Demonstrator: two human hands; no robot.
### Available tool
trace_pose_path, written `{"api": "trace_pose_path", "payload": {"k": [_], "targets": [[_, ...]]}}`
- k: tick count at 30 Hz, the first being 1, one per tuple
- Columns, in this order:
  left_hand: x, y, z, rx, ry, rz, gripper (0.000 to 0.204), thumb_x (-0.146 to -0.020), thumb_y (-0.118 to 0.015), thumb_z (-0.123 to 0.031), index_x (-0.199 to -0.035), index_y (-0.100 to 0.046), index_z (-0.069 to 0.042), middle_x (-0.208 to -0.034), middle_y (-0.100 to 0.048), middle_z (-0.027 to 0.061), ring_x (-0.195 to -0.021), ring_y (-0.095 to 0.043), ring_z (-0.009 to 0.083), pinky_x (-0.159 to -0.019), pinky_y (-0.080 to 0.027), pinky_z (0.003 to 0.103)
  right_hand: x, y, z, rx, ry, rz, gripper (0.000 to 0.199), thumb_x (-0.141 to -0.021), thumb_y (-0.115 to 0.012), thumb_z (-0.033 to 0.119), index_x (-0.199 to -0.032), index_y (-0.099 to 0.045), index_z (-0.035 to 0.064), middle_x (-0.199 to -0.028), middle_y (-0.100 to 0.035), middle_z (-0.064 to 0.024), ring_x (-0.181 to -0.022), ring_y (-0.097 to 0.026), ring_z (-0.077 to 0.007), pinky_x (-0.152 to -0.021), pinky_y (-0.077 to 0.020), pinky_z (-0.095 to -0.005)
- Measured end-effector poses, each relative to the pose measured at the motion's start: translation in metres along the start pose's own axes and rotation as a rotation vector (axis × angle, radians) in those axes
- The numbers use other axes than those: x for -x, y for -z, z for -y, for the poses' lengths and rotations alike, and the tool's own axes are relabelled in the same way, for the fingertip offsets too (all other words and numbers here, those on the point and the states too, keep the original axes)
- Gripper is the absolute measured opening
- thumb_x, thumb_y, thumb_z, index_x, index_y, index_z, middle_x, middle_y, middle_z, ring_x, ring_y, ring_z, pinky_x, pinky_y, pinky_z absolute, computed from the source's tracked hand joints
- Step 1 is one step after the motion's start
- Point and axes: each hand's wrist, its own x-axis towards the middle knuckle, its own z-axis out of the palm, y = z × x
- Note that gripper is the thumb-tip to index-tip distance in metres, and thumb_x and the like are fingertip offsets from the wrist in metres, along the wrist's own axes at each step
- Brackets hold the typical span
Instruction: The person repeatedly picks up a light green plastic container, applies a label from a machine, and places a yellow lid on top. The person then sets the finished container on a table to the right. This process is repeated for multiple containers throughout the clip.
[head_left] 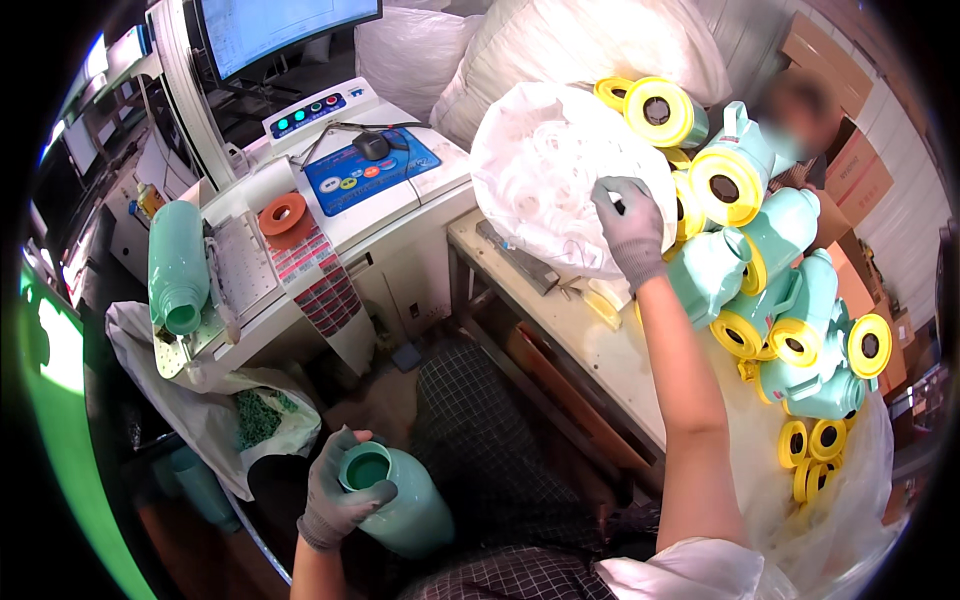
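My left hand, in a grey glove, is closed around the neck end of a mint-green plastic bottle. The bottle tilts over my lap with its uncapped mouth facing up. Out to the right, my gloved right hand is over the edge of a white bag filled with whitish translucent rings. Its fingers are curled together; whatever they pinch, if anything, is too small to make out. Beside that hand lies a heap of mint-green jugs with yellow ring-shaped ends.
Another mint-green bottle lies on a machine at left, near an orange roll and a label strip. Behind are a mouse, control panel and monitor. Loose yellow rings lie on the right. A person sits beyond the jugs.
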Motion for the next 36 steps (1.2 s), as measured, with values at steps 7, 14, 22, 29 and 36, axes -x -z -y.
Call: {"api": "trace_pose_path", "payload": {"k": [7, 14, 22, 29, 36], "targets": [[0.013, -0.006, 0.015, -0.135, -0.120, -0.075, 0.079, -0.069, -0.098, -0.026, -0.133, -0.063, 0.001, -0.117, -0.069, 0.0074, -0.109, -0.068, 0.0196, -0.104, -0.052, 0.037, -0.042, -0.073, -0.013, 0.303, -0.036, 0.077, 0.023, -0.091, -0.077, 0.032, -0.103, -0.082, 0.0133, -0.118, -0.070, -0.0150, -0.111, -0.069, -0.0356, -0.097, -0.0543, -0.0455], [-0.007, 0.008, 0.022, -0.483, -0.373, -0.009, 0.081, -0.073, -0.096, -0.035, -0.138, -0.061, 0.000, -0.123, -0.069, 0.0121, -0.117, -0.064, 0.0290, -0.106, -0.050, 0.041, -0.044, -0.056, -0.034, -0.148, -0.264, 0.072, 0.025, -0.104, -0.065, 0.025, -0.113, -0.067, 0.0018, -0.093, -0.076, -0.0144, -0.079, -0.071, -0.0245, -0.075, -0.0556, -0.0379], [-0.007, -0.010, 0.012, -0.540, -0.464, -0.200, 0.104, -0.075, -0.095, -0.033, -0.159, -0.040, -0.007, -0.142, -0.051, 0.0221, -0.114, -0.062, 0.0395, -0.098, -0.056, 0.044, 0.106, -0.046, 0.172, -0.690, -0.106, 0.820, 0.023, -0.098, -0.081, 0.029, -0.106, -0.078, 0.0079, -0.099, -0.075, -0.0052, -0.088, -0.068, -0.0145, -0.079, -0.0554, -0.0315], [0.002, 0.007, -0.002, -0.746, -0.579, -0.196, 0.036, -0.072, -0.093, -0.029, -0.096, -0.074, -0.010, -0.107, -0.069, 0.0067, -0.105, -0.066, 0.0334, -0.082, -0.059, 0.043, 0.187, -0.062, 0.224, -0.638, 0.740, 0.739, 0.031, -0.082, -0.087, 0.031, -0.099, -0.077, 0.0075, -0.106, -0.073, -0.0094, -0.093, -0.072, -0.0311, -0.083, -0.0583, -0.0450], [0.013, 0.018, 0.008, -0.700, -0.464, -0.070, 0.036, -0.069, -0.094, -0.037, -0.077, -0.070, -0.011, -0.097, -0.067, 0.0080, -0.102, -0.065, 0.0326, -0.092, -0.053, 0.048, 0.197, -0.040, 0.237, -0.579, 0.776, 1.011, 0.049, -0.080, -0.086, 0.046, -0.111, -0.074, 0.0090, -0.120, -0.069, -0.0116, -0.111, -0.065, -0.0324, -0.097, -0.0511, -0.0480]]}}
